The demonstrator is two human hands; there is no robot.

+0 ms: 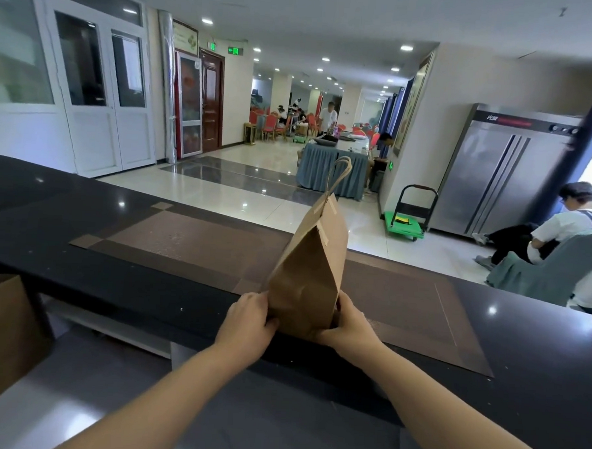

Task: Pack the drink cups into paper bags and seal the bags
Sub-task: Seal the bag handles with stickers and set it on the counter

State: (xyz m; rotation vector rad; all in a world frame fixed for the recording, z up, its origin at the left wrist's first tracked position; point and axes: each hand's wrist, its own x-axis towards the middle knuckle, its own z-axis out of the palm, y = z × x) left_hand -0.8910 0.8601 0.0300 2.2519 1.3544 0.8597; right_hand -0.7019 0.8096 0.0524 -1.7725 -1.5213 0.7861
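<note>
Head view: 1 brown paper bag (pixel 307 276), upright, top pressed flat with pale tape strips (pixel 330 209) on it and twine handles (pixel 340 173) standing above; it sits on the dark counter (pixel 113 276) toward its near edge, where 2 brown mats (pixel 184 242) meet. Left hand (pixel 246 319) grips the bag's lower left side, fingers curled round the edge; right hand (pixel 351 326) grips the lower right side likewise, its fingers partly hidden behind the bag. 1 cardboard box (pixel 1 329), near left, below counter level, well apart from the bag.
</note>
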